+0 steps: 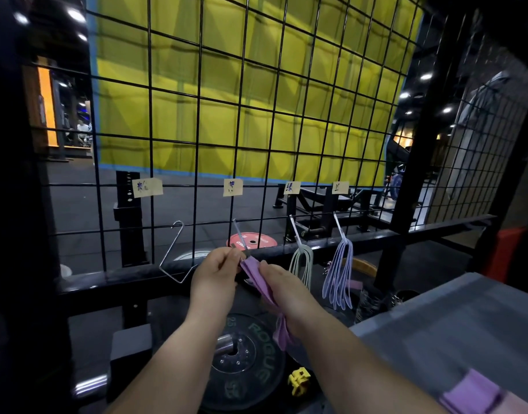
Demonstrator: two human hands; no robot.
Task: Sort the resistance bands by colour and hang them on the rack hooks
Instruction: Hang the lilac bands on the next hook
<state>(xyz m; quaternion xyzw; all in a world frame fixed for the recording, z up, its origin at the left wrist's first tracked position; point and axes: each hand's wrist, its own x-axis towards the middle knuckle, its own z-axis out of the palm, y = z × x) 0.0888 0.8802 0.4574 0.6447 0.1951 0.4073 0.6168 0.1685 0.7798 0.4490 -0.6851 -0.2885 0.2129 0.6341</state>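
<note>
Forearms come up from the bottom edge, bare, and meet over a black weight plate (250,363) lying flat below. The right hand (282,286) is closed round a bunch of purple bands (258,279), with the loose ends hanging out under the wrist. The left hand (216,268) has its fingers curled and pinches the lower end of the second hook (240,236), just where the top of the bunch meets it. I cannot tell if any loop is over the tip.

To the left hangs a larger bare hook (174,255). To the right, a third hook carries pale green bands (301,262), and a fourth carries light blue bands (339,273). All four hang from a black wire grid (197,115), and a paper label (147,187) with handwriting sits above each one.

At the lower right a grey desk (436,324) holds more purple bands (472,392) near its front corner. A small yellow object (298,380) lies beside the black plate. Beyond the grid, a red plate (252,242) lies on the floor, and yellow padding (256,85) covers the far wall.
</note>
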